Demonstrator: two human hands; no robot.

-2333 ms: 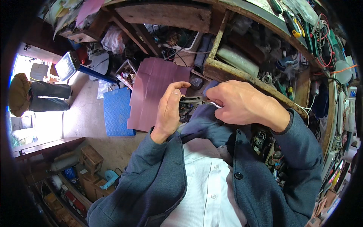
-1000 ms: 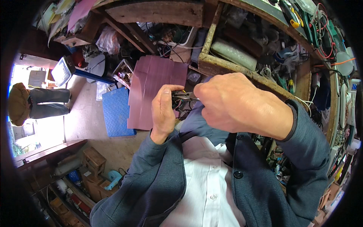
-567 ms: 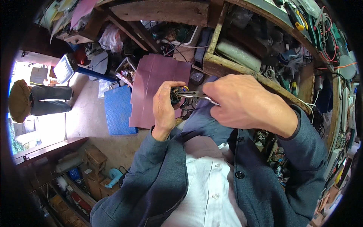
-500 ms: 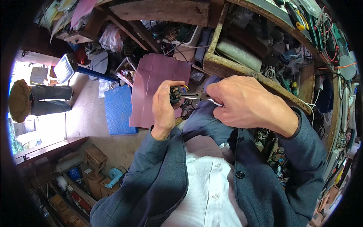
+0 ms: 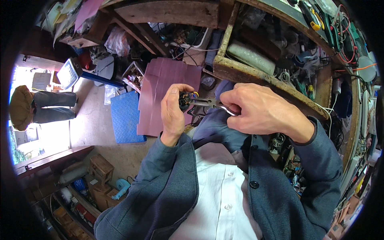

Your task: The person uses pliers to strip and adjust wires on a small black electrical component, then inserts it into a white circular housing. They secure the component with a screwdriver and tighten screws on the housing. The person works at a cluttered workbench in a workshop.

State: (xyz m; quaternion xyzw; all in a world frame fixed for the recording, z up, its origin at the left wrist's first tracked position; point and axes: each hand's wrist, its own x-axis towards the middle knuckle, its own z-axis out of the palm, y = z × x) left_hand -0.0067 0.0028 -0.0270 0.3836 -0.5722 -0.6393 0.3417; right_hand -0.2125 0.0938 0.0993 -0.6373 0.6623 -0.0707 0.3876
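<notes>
The left hand (image 5: 173, 114) pinches a small wired part (image 5: 185, 99); the right hand (image 5: 260, 110) grips pliers (image 5: 208, 103), their tips at the part, above a maroon sheet (image 5: 160, 90).

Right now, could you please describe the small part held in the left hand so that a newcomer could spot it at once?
Start at the big maroon sheet lying on the floor. Just in front of its right edge, the left hand pinches a small dark part at chest height. Short coloured wires stick out of it, and the slim metal pliers in the right hand point at it.
</notes>
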